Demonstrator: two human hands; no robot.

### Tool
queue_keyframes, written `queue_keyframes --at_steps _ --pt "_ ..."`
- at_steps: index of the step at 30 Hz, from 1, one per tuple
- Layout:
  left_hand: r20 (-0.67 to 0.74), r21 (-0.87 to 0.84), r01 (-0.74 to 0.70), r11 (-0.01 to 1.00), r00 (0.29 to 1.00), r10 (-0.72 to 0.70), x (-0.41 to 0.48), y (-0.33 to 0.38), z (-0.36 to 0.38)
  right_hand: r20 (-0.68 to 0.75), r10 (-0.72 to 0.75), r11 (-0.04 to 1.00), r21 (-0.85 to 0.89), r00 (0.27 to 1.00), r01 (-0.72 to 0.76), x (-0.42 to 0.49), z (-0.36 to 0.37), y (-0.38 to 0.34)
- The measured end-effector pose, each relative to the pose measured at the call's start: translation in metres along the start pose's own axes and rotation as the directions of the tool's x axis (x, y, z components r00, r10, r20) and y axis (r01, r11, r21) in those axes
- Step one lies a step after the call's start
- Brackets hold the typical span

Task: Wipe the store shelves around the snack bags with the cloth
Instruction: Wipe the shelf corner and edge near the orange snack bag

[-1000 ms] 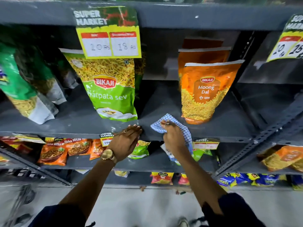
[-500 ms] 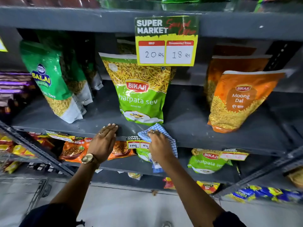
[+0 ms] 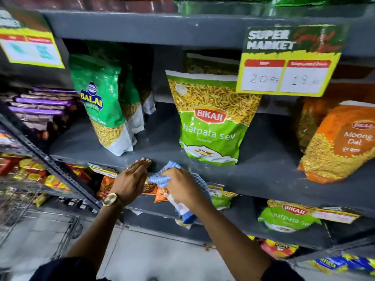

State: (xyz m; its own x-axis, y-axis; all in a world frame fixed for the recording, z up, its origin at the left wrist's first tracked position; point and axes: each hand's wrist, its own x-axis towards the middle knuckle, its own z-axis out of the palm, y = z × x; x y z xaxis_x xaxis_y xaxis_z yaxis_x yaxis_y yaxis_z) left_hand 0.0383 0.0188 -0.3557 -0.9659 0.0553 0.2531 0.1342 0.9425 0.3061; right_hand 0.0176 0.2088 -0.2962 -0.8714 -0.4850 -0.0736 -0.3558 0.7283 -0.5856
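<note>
A blue-and-white checked cloth is bunched in my right hand at the front lip of the grey shelf; its loose end hangs below my wrist. My left hand, fingers straight and together, rests flat on the shelf edge just left of the cloth. Behind the hands stand a green Bikaji sev bag, a green Balaji bag to the left and an orange Moong Dal bag to the right.
A yellow price card hangs from the shelf above at the right, another at the left. Purple packets are stacked far left. Lower shelves hold small snack packets. A slotted upright crosses the left side.
My view and both hands have shifted left along the shelf edge. The cloth has gone from spread flat under my right hand to bunched in it, and the hands are closer together.
</note>
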Motion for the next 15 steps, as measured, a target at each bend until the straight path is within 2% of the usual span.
queue_keyframes --at_steps 3,5,6,8,12,13,15 --pt "-0.004 -0.017 -0.041 0.999 0.999 0.041 -0.004 -0.022 -0.016 -0.124 0.117 0.993 0.0 0.985 -0.117 0.005 0.003 -0.006" --pt "-0.013 0.004 -0.072 0.997 0.997 0.072 -0.009 -0.044 -0.025 -0.277 0.168 0.982 -0.041 0.946 -0.186 0.011 0.011 -0.012" --pt "-0.02 0.0 -0.076 0.997 0.997 0.076 -0.01 -0.057 -0.029 -0.303 0.195 0.974 -0.054 0.933 -0.221 0.018 0.019 -0.02" --pt "-0.029 -0.016 -0.061 0.998 0.998 0.061 -0.011 -0.084 -0.036 -0.278 0.223 0.965 -0.074 0.934 -0.252 0.03 0.038 -0.039" --pt "-0.033 -0.023 -0.036 0.999 0.999 0.036 -0.016 -0.134 -0.047 -0.249 0.152 0.982 -0.068 0.957 -0.174 0.037 0.062 -0.073" --pt "-0.039 -0.029 -0.041 0.999 0.998 0.04 -0.018 -0.145 -0.049 -0.219 0.179 0.981 -0.034 0.959 -0.19 0.036 0.062 -0.078" --pt "-0.057 -0.014 -0.033 0.999 0.998 0.032 -0.019 -0.164 -0.055 -0.271 0.212 0.976 0.018 0.939 -0.215 0.039 0.06 -0.085"
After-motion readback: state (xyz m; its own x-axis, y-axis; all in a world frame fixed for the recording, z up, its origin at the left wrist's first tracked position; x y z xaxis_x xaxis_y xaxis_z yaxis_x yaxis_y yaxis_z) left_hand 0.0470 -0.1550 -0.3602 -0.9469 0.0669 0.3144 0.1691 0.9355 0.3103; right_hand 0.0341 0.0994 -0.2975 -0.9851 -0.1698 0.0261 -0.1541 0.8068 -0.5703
